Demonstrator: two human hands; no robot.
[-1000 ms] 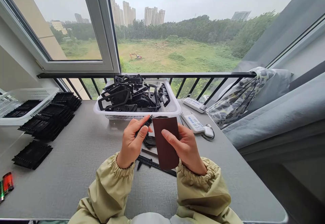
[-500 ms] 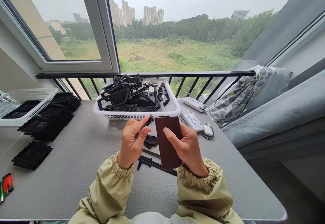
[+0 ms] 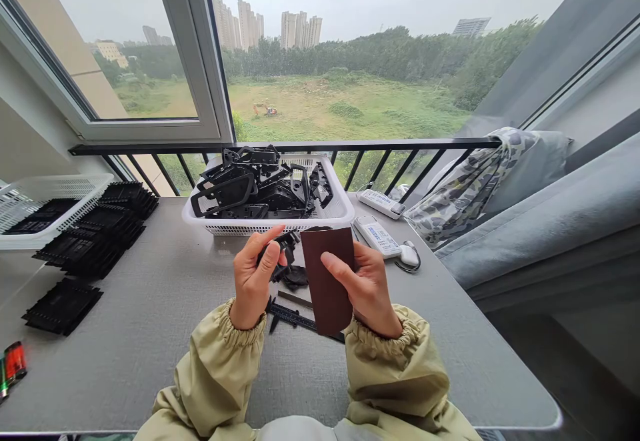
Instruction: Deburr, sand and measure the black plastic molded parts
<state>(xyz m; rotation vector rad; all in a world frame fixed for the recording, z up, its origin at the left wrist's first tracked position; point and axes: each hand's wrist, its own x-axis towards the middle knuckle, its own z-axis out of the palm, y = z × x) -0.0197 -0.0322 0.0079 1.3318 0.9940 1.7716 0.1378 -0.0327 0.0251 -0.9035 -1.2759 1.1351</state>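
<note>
Two hands work just above a grey table [image 3: 125, 367], pale khaki oversleeves [image 3: 210, 367] gathered at the wrists. The left hand [image 3: 253, 282] pinches a small black plastic part [image 3: 286, 243] between thumb and fingers, while the right hand [image 3: 374, 294] holds a dark brown abrasive sheet [image 3: 326, 281] upright, thumb across its face. Since a moment ago, the part has turned in the left fingers and dropped slightly, and now sits just beside the sheet's edge without clearly touching it. Directly below lie a black lump [image 3: 295, 277] and a vernier caliper [image 3: 290, 317]. Farther out, a white plastic basket [image 3: 270, 227] holds a heap of black plastic parts [image 3: 250, 187], with black stacked pieces [image 3: 90, 241] to the left, and two white remote controls [image 3: 377, 235] and a white mouse [image 3: 410, 254] to the right.
</note>
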